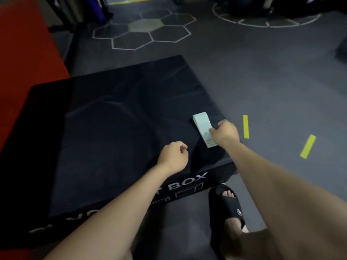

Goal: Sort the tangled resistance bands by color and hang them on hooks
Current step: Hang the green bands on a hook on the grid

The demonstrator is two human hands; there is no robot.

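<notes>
**Right hand on pale band at box's right edge; left hand idle**

One pale band (203, 128), mint or white, lies flat and folded on the black box (116, 132), close to its right edge and toward the near right corner. Likely parked there to keep its colour apart and within easy reach from the standing spot.

Right hand (224, 133) sits on the band's near end, fingers curled over it and seemingly pinching it; blur hides the exact contact. Judged as a pick-up grip, taken at the end so the loop hangs free for a hook.

Left hand (173, 156) hovers over the box's near edge, fingers curled in a loose fist with nothing in it. Probably waiting to help.

No other bands on the box top, and no hooks in view. Two yellow strips (246, 126) lie on the floor (262, 81) right of the box; can't tell whether they are bands or floor tape.

A foot in a black slide (228, 207) stands on the floor by the near right corner.
</notes>
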